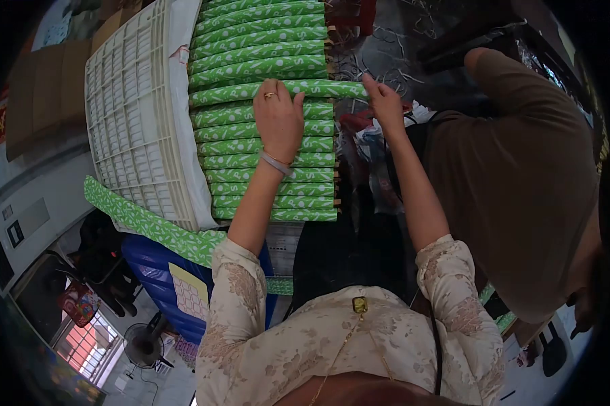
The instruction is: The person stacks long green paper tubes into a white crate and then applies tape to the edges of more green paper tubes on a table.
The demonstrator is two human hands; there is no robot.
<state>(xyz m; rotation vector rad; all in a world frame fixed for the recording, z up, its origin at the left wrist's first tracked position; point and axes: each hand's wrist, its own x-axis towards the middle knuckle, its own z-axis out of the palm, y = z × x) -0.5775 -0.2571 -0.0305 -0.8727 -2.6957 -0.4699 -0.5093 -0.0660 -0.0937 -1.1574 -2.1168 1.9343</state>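
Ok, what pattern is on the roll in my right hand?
The roll is green with white shapes; head view.

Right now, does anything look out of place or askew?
Yes: a green strip slants beside the white crate, out of line with the rowed green rolls. The held roll juts past its neighbours at the right hand, probably just from handling.

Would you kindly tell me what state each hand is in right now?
Left hand: laid over the green patterned strip, grip unclear.
Right hand: closed, holding that strip's end.
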